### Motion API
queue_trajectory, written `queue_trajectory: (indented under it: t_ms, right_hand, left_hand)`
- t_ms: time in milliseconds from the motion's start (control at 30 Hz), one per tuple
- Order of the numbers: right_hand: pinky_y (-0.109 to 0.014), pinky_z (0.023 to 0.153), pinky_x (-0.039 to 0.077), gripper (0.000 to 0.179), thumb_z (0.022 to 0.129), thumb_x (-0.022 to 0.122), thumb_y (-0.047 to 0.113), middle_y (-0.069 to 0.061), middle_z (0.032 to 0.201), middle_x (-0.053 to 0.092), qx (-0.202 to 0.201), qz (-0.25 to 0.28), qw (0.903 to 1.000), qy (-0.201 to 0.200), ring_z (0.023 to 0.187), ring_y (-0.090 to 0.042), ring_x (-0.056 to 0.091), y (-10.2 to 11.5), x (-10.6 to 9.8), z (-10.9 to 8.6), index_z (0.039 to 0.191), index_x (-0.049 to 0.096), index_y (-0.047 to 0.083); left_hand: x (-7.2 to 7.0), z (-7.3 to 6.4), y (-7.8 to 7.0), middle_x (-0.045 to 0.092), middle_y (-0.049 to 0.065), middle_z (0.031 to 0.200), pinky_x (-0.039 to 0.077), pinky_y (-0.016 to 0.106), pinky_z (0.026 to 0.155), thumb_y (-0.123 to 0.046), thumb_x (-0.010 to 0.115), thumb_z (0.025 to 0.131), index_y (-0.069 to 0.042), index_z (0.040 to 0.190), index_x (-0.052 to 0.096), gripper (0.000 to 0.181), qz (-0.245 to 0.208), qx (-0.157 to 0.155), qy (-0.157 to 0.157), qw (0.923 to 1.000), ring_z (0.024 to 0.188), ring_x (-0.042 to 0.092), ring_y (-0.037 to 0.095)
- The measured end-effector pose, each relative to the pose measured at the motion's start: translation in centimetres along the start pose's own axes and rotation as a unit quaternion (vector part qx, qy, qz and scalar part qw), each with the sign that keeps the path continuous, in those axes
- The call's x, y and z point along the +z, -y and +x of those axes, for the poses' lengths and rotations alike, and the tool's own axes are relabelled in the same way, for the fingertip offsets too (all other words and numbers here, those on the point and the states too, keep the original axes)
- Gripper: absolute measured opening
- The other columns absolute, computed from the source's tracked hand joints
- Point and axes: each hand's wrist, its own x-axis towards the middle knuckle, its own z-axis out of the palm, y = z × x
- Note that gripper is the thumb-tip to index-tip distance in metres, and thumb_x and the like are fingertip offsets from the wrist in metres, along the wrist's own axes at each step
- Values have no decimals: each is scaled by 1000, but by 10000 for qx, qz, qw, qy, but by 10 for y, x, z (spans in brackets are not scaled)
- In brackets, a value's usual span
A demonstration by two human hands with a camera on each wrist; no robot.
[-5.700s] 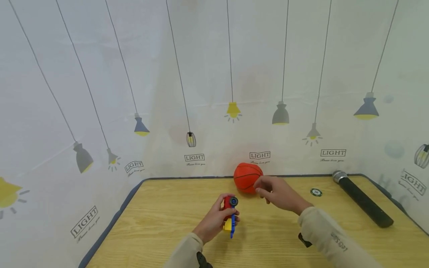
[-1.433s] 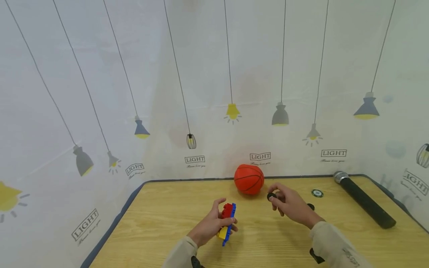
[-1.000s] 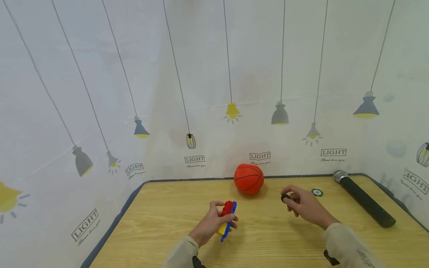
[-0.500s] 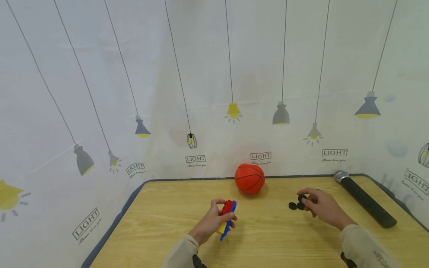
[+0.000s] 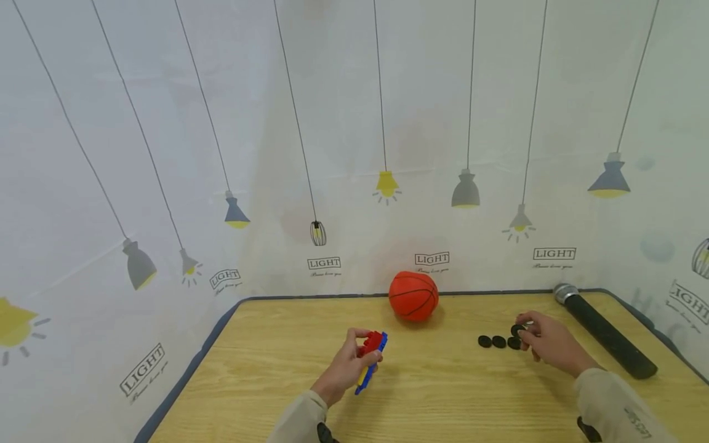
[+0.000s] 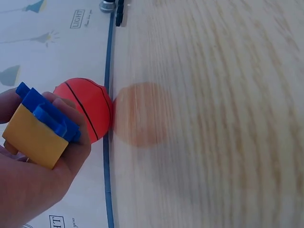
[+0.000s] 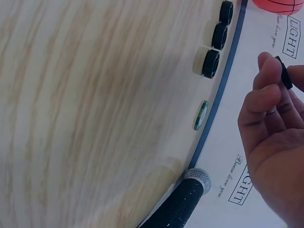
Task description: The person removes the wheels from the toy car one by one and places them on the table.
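Observation:
My left hand (image 5: 340,372) grips a small toy block car body (image 5: 373,343) in red, blue and yellow, tilted above the table. Its yellow block (image 6: 35,135) and blue base face the left wrist view. At the right, my right hand (image 5: 556,346) pinches a black toy wheel (image 7: 286,73) between thumb and fingers. Below and left of those fingers, three more black toy wheels (image 5: 499,341) lie in a row on the wooden table. The right wrist view shows that row (image 7: 211,63) too, apart from the hand.
A red ball (image 5: 413,296) sits at the table's back edge. At the far right lies a black microphone (image 5: 609,335) with a silver head. A poker chip (image 7: 201,115) lies between wheels and microphone, hidden behind the right hand in the head view.
Earliest, a wheel showed on the toy and the right hand was by the ball. Since then the right hand has carried a wheel rightward to the row. The left hand has tilted the toy.

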Motion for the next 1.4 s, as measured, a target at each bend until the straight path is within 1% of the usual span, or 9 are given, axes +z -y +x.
queue_trajectory:
  t_ms: [200, 333, 400, 500, 667, 867, 1133, 1233, 1400]
  right_hand:
    - [-28, 50, 44, 25, 101, 50, 11, -7, 79, 68, 428, 28, 9991, 14, 58, -17, 56, -6, -2, -3, 119, 48, -6]
    - [-28, 51, 45, 21, 101, 49, 11, -8, 80, 68, 669, 99, 9977, 12, 62, -19, 58, -12, -4, -5, 114, 46, -6]
    - [-29, 52, 46, 19, 101, 50, 10, -8, 80, 67, 778, 144, 9969, 14, 63, -19, 58, -15, -5, -5, 112, 47, -5]
    - [-30, 53, 47, 18, 100, 50, 10, -8, 80, 66, 935, 221, 9954, -13, 64, -19, 59, -20, -4, -3, 110, 48, -4]
    - [-31, 54, 49, 20, 98, 53, 12, -8, 80, 65, 1196, 142, 9926, -152, 64, -18, 59, -27, -1, 4, 108, 54, -6]
    - [-31, 58, 47, 23, 97, 54, 12, -8, 74, 64, 1577, 144, 9868, -334, 66, -18, 59, -30, 0, 10, 107, 56, -9]
    - [-30, 55, 49, 21, 94, 57, 7, -10, 74, 66, 1626, 213, 9849, -559, 59, -15, 61, -27, 2, 8, 104, 58, -11]
    - [-28, 58, 47, 23, 93, 58, 8, -8, 72, 67, 1633, -49, 9847, -597, 58, -14, 62, -29, 2, 9, 103, 61, -13]
    - [-28, 61, 44, 26, 92, 59, 11, -3, 64, 67, 1493, -454, 9861, -571, 58, -13, 61, -34, 2, 11, 101, 66, -13]
  left_hand:
    - [-1, 1, 4, 68, 17, 113, 49, 33, 81, -21, 61, 101, -12, 136, 34, 46, 109, -79, 224, 9997, 91, 67, 24]
    - [-2, 3, 5, 72, 19, 113, 46, 38, 88, -21, 65, 98, -14, 136, 38, 47, 140, -131, 509, 9985, 85, 72, 22]
    - [-3, 3, 3, 72, 18, 112, 46, 40, 91, -21, 68, 96, -15, 137, 42, 48, 168, -116, 600, 9980, 87, 74, 22]
    - [-4, 2, 1, 70, 15, 110, 48, 40, 89, -21, 71, 94, -18, 136, 49, 48, 292, -71, 615, 9977, 90, 73, 23]
    - [-5, -1, -3, 65, 9, 112, 53, 39, 86, -21, 75, 90, -22, 133, 58, 46, 754, -16, 525, 9958, 97, 63, 21]
    - [-4, -3, -5, 64, 7, 114, 53, 44, 89, -21, 78, 88, -23, 131, 61, 46, 1159, -58, 641, 9912, 102, 59, 23]
    - [-5, -1, -3, 65, 6, 111, 50, 46, 88, -18, 79, 87, -24, 128, 63, 44, 1292, 40, 730, 9889, 101, 59, 22]
    - [-5, -1, -3, 65, 6, 111, 50, 47, 88, -17, 79, 87, -23, 128, 63, 45, 1346, 73, 738, 9881, 101, 60, 22]
    - [-5, 0, -3, 65, 6, 111, 50, 46, 87, -17, 79, 87, -26, 127, 63, 44, 1397, 85, 746, 9873, 101, 59, 22]
